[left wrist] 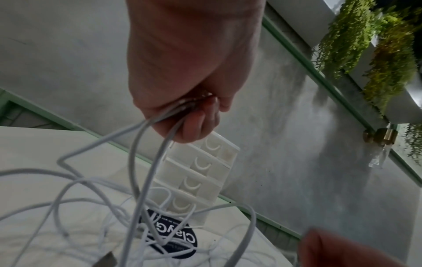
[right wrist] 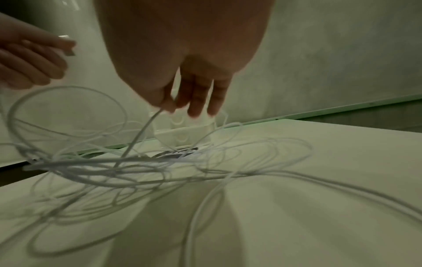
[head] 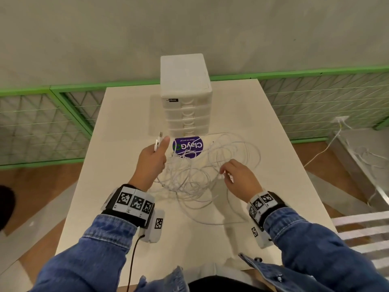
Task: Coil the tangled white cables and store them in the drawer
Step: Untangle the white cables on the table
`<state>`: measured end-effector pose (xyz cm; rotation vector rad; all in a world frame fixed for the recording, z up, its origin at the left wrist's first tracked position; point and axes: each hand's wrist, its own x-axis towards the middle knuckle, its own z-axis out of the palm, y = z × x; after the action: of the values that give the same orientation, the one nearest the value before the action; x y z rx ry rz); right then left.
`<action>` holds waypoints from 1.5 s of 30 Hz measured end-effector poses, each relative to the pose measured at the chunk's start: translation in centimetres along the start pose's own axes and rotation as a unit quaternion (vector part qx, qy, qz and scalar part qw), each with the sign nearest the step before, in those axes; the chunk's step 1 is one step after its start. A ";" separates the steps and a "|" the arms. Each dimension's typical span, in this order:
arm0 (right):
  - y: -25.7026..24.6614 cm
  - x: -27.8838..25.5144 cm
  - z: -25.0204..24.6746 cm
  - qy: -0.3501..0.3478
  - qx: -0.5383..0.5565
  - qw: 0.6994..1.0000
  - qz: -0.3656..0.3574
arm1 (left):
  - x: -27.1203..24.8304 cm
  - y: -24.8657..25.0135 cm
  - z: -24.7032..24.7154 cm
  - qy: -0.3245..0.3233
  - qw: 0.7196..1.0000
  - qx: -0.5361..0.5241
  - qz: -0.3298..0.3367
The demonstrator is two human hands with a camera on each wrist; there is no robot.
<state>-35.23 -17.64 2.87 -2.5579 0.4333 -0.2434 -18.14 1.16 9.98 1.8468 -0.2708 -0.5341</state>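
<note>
A tangle of thin white cables (head: 195,175) sprawls in loose loops across the middle of the white table (head: 273,144). My left hand (head: 154,158) is raised at the tangle's left side and grips several cable strands (left wrist: 160,144), with their plug ends (head: 159,140) sticking up above the thumb. My right hand (head: 235,175) hovers at the tangle's right side and pinches one cable (right wrist: 146,130) between thumb and forefinger, the other fingers hanging straight. The white drawer unit (head: 186,98) stands at the table's far middle, all drawers closed.
A round purple sticker (head: 188,147) lies on the table in front of the drawer unit, partly under the cables. A green-framed mesh fence (head: 42,123) runs behind the table. At the right, another white cable (head: 324,148) leads to a wall socket. Bare tabletop lies near me.
</note>
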 end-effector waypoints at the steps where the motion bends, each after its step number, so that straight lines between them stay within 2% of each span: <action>1: -0.8 0.5 0.2 0.017 -0.007 1.000 -0.016 | -0.2 -0.3 -0.1 -0.007 1.000 0.010 -0.003; 3: -2.4 1.3 0.7 -0.002 -0.003 0.999 -0.039 | -0.5 -0.9 -0.4 -0.013 1.000 0.016 -0.010; 6: -4.4 2.1 1.8 -0.154 -0.058 0.985 -0.047 | -0.7 -1.8 -1.0 -0.001 1.000 0.003 -0.022; 8: -4.6 2.7 2.8 -0.263 -0.135 0.955 -0.019 | -0.6 -2.4 -1.4 0.015 0.999 0.004 -0.034; 10: -4.2 3.0 3.3 -0.340 -0.167 0.925 0.025 | -0.3 -3.0 -1.9 0.030 0.998 0.001 -0.048; 12: -3.9 3.6 3.0 -0.320 -0.133 0.936 0.072 | 0.0 -3.4 -2.3 0.039 0.997 -0.005 -0.062; 14: -4.0 4.6 2.1 -0.204 -0.069 0.972 0.092 | 0.2 -3.8 -2.5 0.038 0.996 -0.006 -0.075; 16: -4.8 6.7 1.7 -0.104 -0.015 0.992 0.063 | 0.6 -4.3 -2.6 0.041 0.995 -0.007 -0.087; 18: -6.1 9.1 2.1 -0.077 0.006 0.997 -0.014 | 1.1 -4.6 -2.6 0.050 0.994 0.005 -0.100; 20: -7.2 11.4 3.2 -0.109 0.012 0.992 -0.069 | 1.8 -4.9 -2.7 0.061 0.992 0.021 -0.108; 21: -7.7 12.5 3.9 -0.140 0.003 0.987 -0.075 | 2.0 -5.0 -2.8 0.062 0.992 0.023 -0.111; 24: -8.1 15.3 6.3 -0.259 -0.070 0.963 -0.035 | 2.6 -5.1 -3.4 0.061 0.990 0.020 -0.127; 26: -7.8 16.4 7.6 -0.306 -0.103 0.946 -0.005 | 2.8 -5.2 -3.7 0.052 0.989 0.006 -0.137; 30: -7.1 16.9 9.1 -0.289 -0.084 0.954 -0.010 | 3.3 -5.2 -4.3 0.021 0.991 0.001 -0.134; 33: -6.8 16.8 10.0 -0.305 -0.127 0.943 -0.043 | 3.7 -5.0 -4.2 0.007 0.990 -0.011 -0.137; 34: -6.5 16.7 10.1 -0.295 -0.122 0.947 -0.031 | 3.8 -5.0 -4.0 0.004 0.990 -0.009 -0.138; 37: -5.7 16.3 10.1 -0.226 -0.032 0.971 0.070 | 4.1 -5.0 -3.7 -0.004 0.990 0.001 -0.139; 40: -5.0 16.1 9.7 -0.161 0.022 0.979 0.125 | 4.3 -5.0 -3.4 -0.006 0.990 0.019 -0.138; 45: -4.9 16.6 10.4 -0.260 -0.039 0.952 0.154 | 4.3 -4.7 -3.0 -0.006 0.990 0.023 -0.137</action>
<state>-15.90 -14.62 -1.91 -2.4536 0.6280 0.5587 -13.34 3.35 5.33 1.9379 -0.0369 -0.7326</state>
